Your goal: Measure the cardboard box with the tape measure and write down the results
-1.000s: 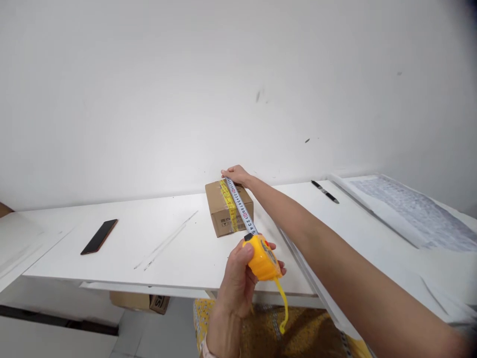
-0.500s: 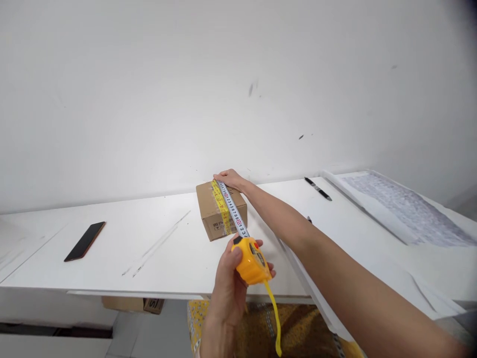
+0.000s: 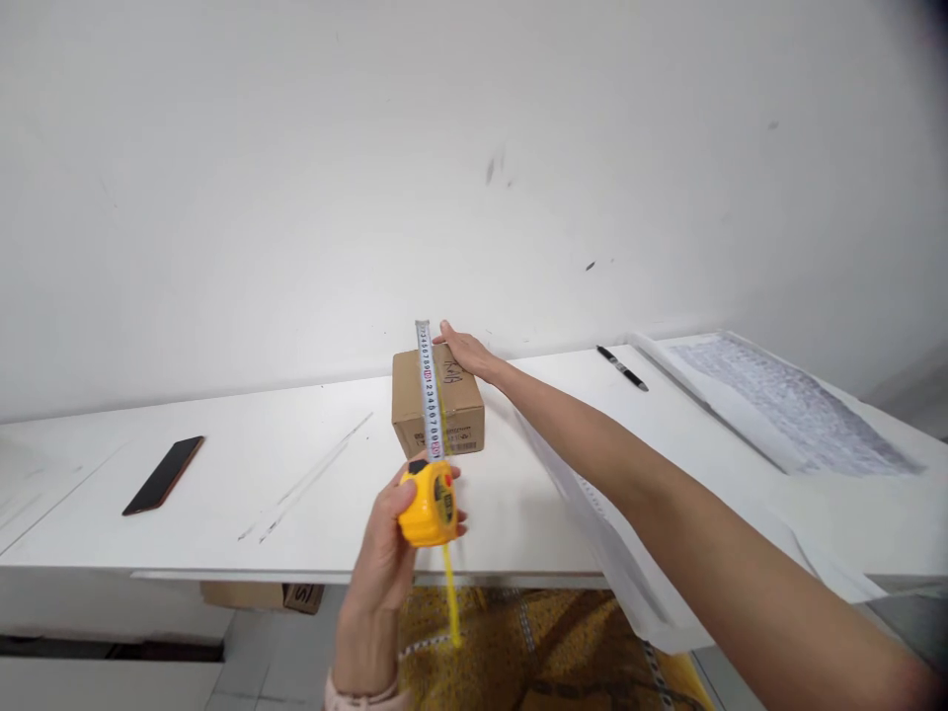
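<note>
My left hand (image 3: pixel 381 553) is closed around a yellow tape measure (image 3: pixel 428 506), thumb by its black lock. A yellow wrist strap hangs from the case. The metal blade (image 3: pixel 428 385) extends away over the top of a small brown cardboard box (image 3: pixel 463 397), its free end rising past the far edge. At the box's far right edge, my right hand (image 3: pixel 465 351) rests with its thumb raised, apart from the blade's tip. Some of its fingers are hidden. Yellow tape on the box is mostly covered by the blade.
The white table (image 3: pixel 296 533) runs along a white wall. A dark phone (image 3: pixel 164 474) lies at left. To the right are a black pen (image 3: pixel 622 368) and a printed sheet (image 3: pixel 792 405). More white paper is under my right forearm. Another cardboard box (image 3: pixel 252 595) shows below the table.
My right hand has come off the blade's end, thumb now lifted. The tape measure has moved left and the blade has swung more upright. The box has turned slightly.
</note>
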Motion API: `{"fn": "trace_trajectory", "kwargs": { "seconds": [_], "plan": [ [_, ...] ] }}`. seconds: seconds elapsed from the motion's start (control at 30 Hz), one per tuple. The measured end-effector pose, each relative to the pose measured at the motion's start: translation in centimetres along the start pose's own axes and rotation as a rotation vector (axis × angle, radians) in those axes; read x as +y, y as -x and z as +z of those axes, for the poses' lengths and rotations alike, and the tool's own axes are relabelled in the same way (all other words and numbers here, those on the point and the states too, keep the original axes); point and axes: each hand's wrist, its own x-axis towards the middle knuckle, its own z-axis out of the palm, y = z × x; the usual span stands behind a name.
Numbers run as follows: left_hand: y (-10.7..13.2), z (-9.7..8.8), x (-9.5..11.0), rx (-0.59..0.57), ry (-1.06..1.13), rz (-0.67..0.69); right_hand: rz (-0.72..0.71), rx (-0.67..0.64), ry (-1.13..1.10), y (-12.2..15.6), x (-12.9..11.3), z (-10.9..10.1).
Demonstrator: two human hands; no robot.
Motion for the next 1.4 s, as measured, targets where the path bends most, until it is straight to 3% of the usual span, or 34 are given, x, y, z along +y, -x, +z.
{"fn": "trace_trajectory", "kwargs": {
  "seconds": [0.1, 0.17, 0.27, 0.37, 0.53, 0.67, 0.83, 0.97, 1.07, 1.17, 1.27, 1.4],
  "plan": [
    [1.4, -3.0, 2.9, -0.038, -0.170, -0.060, -0.067, 0.071, 0.097, 2.0, -0.4, -1.2],
    [1.9, -4.6, 5.0, -0.081, -0.227, -0.121, -0.155, 0.118, 0.042, 3.7, -1.3, -2.2],
    [1.8, -5.8, 7.5, -0.151, -0.290, -0.210, -0.216, -0.039, -0.179, 6.7, -2.8, -3.9],
    [1.0, -6.5, 8.6, -0.197, -0.357, -0.227, -0.164, -0.216, -0.322, 9.9, -3.4, -6.0],
    [-1.3, -7.9, 8.7, -0.326, -0.483, -0.254, -0.108, -0.242, -0.256, 14.1, -2.9, -8.6],
    [-4.3, -8.4, 10.8, -0.429, -0.662, -0.183, -0.048, -0.267, -0.097, 15.8, -2.4, -8.6],
    [-8.9, -7.8, 13.9, -0.330, -0.793, -0.065, -0.059, -0.163, -0.085, 14.8, -2.2, -6.1],
    [-11.6, -7.3, 13.6, -0.308, -0.740, -0.100, -0.107, 0.014, -0.039, 12.4, -1.7, -3.4],
    [-12.2, -7.0, 12.8, -0.301, -0.727, -0.113, -0.194, 0.040, -0.020, 11.4, -1.2, -1.7],
    [-11.0, -6.2, 12.2, -0.276, -0.715, -0.108, -0.243, 0.038, -0.015, 11.4, -0.6, -1.1],
    [-8.6, -4.8, 11.4, -0.179, -0.661, -0.154, -0.277, 0.035, 0.011, 11.4, -0.3, -1.8],
    [-6.2, -3.6, 10.2, -0.057, -0.602, -0.206, -0.156, -0.068, -0.068, 11.1, -0.3, -3.2]
  ]
}}
